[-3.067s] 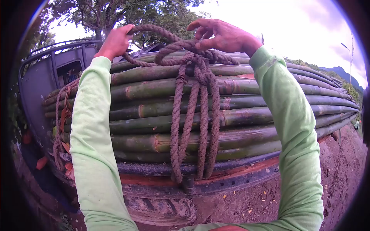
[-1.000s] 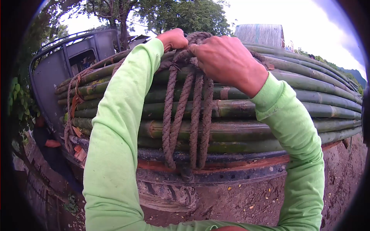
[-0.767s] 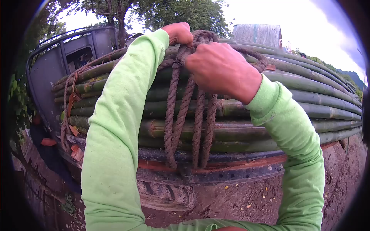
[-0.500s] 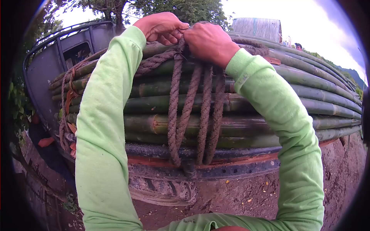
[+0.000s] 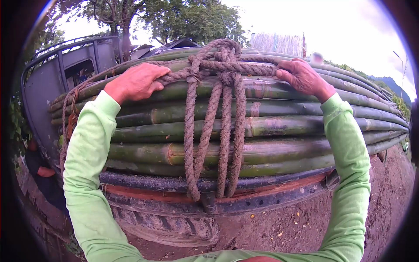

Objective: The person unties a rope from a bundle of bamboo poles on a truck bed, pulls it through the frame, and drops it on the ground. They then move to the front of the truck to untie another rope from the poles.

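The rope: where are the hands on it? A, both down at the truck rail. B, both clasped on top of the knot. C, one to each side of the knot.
C: the left hand grips the rope left of the knot, and the right hand grips it on the right.

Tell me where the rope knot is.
In the head view, the knot sits top centre on the stacked bamboo poles, between the left hand and right hand, which grip the rope.
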The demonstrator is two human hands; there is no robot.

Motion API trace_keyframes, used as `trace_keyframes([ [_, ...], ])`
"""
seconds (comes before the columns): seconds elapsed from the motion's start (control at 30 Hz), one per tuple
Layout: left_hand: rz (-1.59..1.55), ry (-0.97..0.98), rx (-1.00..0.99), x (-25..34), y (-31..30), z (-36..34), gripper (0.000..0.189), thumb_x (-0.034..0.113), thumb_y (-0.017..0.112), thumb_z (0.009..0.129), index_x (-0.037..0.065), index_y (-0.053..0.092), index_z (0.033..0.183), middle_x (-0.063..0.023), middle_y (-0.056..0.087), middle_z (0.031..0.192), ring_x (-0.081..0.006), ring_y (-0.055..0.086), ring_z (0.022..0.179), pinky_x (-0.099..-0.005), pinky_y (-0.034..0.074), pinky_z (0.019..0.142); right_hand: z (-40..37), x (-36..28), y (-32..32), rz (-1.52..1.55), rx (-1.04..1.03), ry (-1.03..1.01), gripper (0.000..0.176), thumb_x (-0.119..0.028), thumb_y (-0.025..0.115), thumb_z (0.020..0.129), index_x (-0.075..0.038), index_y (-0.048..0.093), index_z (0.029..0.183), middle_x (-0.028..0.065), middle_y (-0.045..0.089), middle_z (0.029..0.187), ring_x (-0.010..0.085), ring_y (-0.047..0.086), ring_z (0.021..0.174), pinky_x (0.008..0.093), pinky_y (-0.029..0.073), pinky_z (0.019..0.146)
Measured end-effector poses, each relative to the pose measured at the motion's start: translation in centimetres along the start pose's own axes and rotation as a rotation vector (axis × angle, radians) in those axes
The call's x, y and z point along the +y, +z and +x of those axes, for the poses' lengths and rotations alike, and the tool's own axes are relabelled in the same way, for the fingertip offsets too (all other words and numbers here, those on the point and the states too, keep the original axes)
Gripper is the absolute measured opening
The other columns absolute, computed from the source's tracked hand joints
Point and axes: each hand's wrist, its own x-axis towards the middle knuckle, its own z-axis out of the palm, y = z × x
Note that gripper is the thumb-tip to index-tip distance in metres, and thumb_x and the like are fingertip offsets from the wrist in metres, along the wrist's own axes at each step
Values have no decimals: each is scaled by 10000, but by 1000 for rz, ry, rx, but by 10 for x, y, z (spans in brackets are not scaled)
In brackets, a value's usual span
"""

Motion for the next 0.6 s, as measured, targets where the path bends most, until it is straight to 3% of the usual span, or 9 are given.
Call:
trace_keyframes([
  [0.1, 467, -300, -92, -60, -33, 33, 380, 30, 520, 848, 117, 578, 1213, -65, 624, 1168, -229, 499, 1191, -431, 392, 1011, 7, -34, -13, -26, 134, -54, 450, -360, 547, 932, 20, 576, 693, 169, 493, 540, 291, 482, 470, 431, 415, 533],
  [0.17, 795, -407, 204, -120, -5, 40, 422, 46, 465, 886, 122, 546, 1293, -78, 620, 1198, -272, 493, 1226, -443, 403, 1008, 20, -82, -22, -228, 168, -52, 407, -295, 566, 909, -4, 580, 625, 132, 507, 518, 254, 447, 420, 415, 423, 486],
  [0.23, 362, -434, 152, -113, -3, 62, 394, 140, 476, 904, 100, 556, 1288, -122, 632, 1168, -309, 541, 1172, -433, 436, 964, 32, -155, -36, -513, -4, 98, 323, -241, 578, 878, -50, 635, 624, 107, 579, 543, 219, 533, 425, 378, 470, 469],
  [0.27, 146, -443, 114, -104, 0, 71, 392, 187, 482, 913, 90, 561, 1285, -144, 638, 1153, -327, 565, 1145, -428, 453, 941, 39, -167, -26, -556, 90, -11, 315, -215, 577, 869, -42, 619, 609, 93, 539, 507, 205, 508, 399, 360, 446, 440],
  [0.3, -50, -394, 6, -93, 0, 74, 445, 331, 508, 908, 40, 592, 1234, -172, 665, 1032, -325, 646, 922, -400, 513, 792, 44, -175, -14, -597, 182, -120, 309, -188, 575, 860, -33, 603, 594, 79, 498, 472, 191, 483, 374, 342, 423, 411],
  [0.37, -599, -603, -95, -24, -8, 69, 591, 543, 574, 878, -32, 637, 998, -89, 624, 812, -138, 580, 627, -274, 496, 490, 54, -183, 6, -638, 339, -254, 301, -154, 569, 845, -30, 581, 572, 65, 454, 432, 175, 457, 348, 320, 406, 385],
  [0.43, -827, -553, -146, -1, 4, 71, 552, 536, 638, 842, -7, 639, 942, -41, 571, 732, -113, 546, 586, -239, 470, 475, 67, -183, 18, -647, 470, -309, 294, -141, 559, 835, -39, 568, 558, 67, 448, 424, 171, 456, 346, 311, 421, 391],
  [0.53, -1076, -506, -147, 7, 19, 84, 429, 423, 699, 835, 1, 632, 873, -14, 519, 686, -98, 507, 552, -224, 443, 456, 52, -201, -14, -580, 117, -34, 193, -128, 550, 820, -73, 712, 733, 145, 672, 696, 273, 693, 648, 373, 555, 572],
  [0.6, -1135, -515, -85, 20, 10, 85, 237, 215, 726, 807, 6, 617, 791, -12, 527, 640, -84, 487, 511, -224, 378, 418, 37, -184, -28, -660, 133, 60, 188, -101, 539, 792, -57, 682, 678, 148, 641, 632, 280, 670, 586, 375, 542, 534],
])
